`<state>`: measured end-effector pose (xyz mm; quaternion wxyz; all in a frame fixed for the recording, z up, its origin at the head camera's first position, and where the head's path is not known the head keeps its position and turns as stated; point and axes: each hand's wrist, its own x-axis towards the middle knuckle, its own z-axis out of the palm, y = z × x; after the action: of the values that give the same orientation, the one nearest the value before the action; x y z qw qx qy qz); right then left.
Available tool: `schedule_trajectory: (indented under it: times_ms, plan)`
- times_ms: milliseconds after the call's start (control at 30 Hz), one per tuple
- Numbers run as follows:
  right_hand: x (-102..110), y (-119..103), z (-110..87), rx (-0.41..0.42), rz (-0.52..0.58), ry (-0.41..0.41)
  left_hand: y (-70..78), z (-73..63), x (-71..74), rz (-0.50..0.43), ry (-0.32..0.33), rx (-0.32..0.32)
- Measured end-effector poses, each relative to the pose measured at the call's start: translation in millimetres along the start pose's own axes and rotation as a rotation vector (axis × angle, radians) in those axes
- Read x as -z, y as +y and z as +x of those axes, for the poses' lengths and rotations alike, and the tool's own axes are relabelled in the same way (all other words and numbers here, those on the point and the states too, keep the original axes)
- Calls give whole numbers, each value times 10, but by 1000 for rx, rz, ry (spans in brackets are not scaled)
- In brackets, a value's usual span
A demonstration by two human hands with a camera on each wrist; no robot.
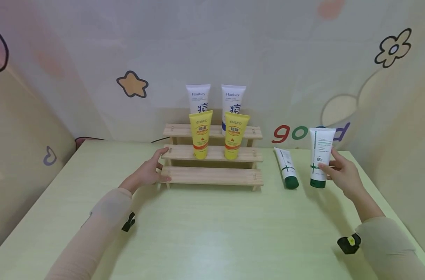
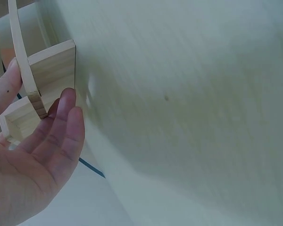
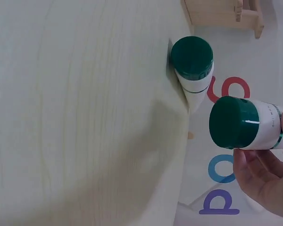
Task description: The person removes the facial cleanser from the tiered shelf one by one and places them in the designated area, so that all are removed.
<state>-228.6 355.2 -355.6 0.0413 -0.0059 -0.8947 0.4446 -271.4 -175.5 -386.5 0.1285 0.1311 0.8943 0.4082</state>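
A three-tier wooden display rack [image 1: 212, 175] stands at the back of the table. At its left end my left hand [image 1: 150, 170] grips the side, with the thumb [image 2: 8, 87] on one side of the wood and the fingers bent near the end of a step. My right hand [image 1: 343, 173] holds a white squeeze tube [image 1: 322, 149] upright, its green cap [image 3: 233, 123] downward, pinched between thumb and fingers above the table. A second white tube with a green cap [image 1: 286, 168] lies on the table between the rack and the held tube.
Two yellow tubes, one left [image 1: 200, 134] and one right [image 1: 236, 135], stand on the middle step. Behind them on the top step are two white-and-blue tubes [image 1: 198, 95]. A printed cloth backdrop [image 1: 268, 58] rises behind the pale green table [image 1: 212, 229].
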Motion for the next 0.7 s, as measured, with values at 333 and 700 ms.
schedule_trajectory:
  times_ms: [333, 700]
  plan:
    - [5, 164, 338, -83, 5, -164, -31, 10, 4, -18, 11, 11]
    - [-8, 334, 556, -221, -19, -289, -13, 11, -7, 3, 7, 18]
